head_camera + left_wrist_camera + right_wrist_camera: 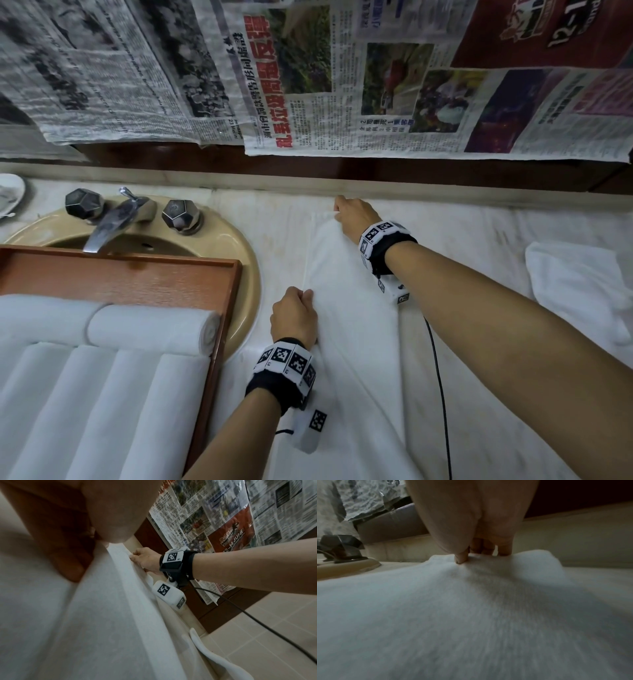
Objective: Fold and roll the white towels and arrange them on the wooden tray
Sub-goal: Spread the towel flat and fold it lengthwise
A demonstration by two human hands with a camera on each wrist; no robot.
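Both hands are pinching the towel [356, 318] lengthwise: the right hand [356, 214] at its far end, the left hand [294, 318] at its edge. Folding step; next, squaring edges, then rolling.

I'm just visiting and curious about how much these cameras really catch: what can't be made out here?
- Left hand: its fingertips on the white towel being folded are hidden under its own knuckles in the head view; the left wrist view is blurred close up.
- Rolled white towels on the brown wooden tray: cut off by the head view's left and bottom edges, so no count.
- Crumpled white towel: cut off at the right edge.
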